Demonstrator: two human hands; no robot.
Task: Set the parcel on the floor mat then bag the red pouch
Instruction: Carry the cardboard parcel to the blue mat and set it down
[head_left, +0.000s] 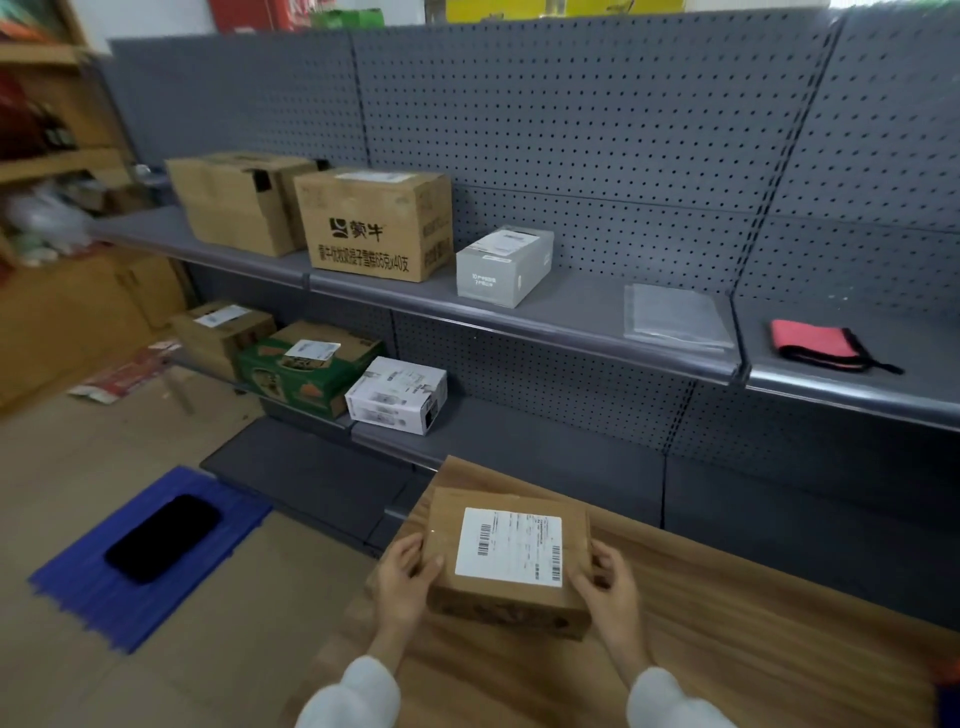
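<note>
Your wooden table (727, 639) runs off the frame's bottom and right. The blue floor mat (78, 587) lies left, a blurred black shape on it. Your left hand (402, 577) and right hand (605, 584) clasp the parcel (511, 553) on the table; the fingers (602, 563) partly hide its sides. The red pouch (815, 345) lies on the shelf at right.

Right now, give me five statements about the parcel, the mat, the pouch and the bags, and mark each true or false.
1. Both hands, left hand and right hand, grip the parcel. True.
2. The parcel lies on the blue floor mat. False: it is over the wooden table.
3. The red pouch lies on the upper shelf. True.
4. The clear bags cover the pouch. False: they lie apart, to its left.
5. A black object lies on the mat. True.
</note>
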